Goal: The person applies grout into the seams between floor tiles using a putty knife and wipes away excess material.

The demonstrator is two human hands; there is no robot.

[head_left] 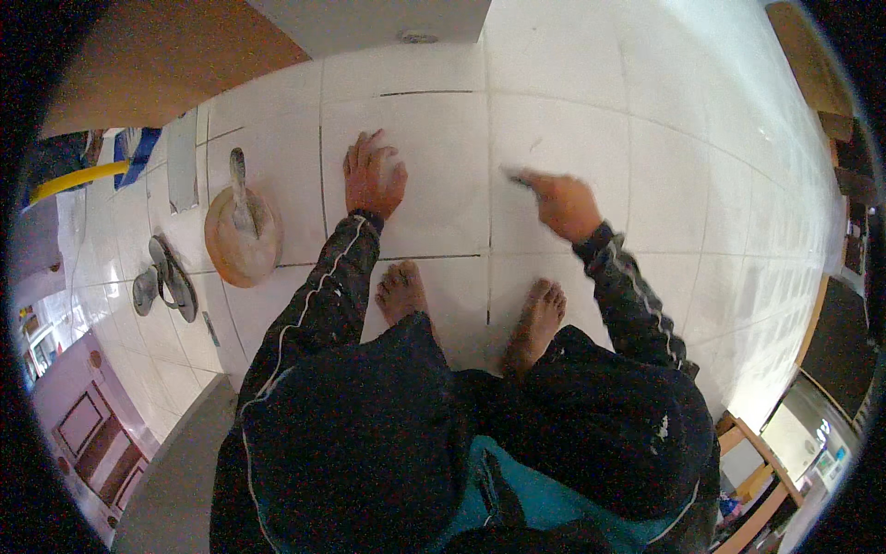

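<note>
Left hand (375, 183): palm down over a pale tile, holding nothing, right of the bowl; its fingers are spread and slightly bent, and whether the whole palm touches the floor (441, 189) cannot be told.
Right hand (567, 207): fingers closed around a small dark tool (520, 175), blurred, so the exact grip cannot be made out.
Tool: in the right hand, pointing left, its tip near the joint between two tiles; whether it touches the floor cannot be told.
Joints: a dark line (321, 175) runs between the left hand and the bowl; another dark stretch lies crosswise just ahead of the left foot, and a short one beyond the hands; those farther right look mostly pale.
Bowl (220, 258): round, brownish, on the floor, left of the left hand and apart from it.
Trowel (239, 180): lying in the bowl, blade inside, handle reaching out over the far rim.
Feet (402, 292): bare, set apart on the tiles, nearer the body than the hands.
Sleeves (637, 300): dark, with a pale stripe.
Sandals (185, 297): dark, together on the floor, left of the bowl.
Far side: a brown panel (175, 65) beside a grey block (369, 23).
</note>
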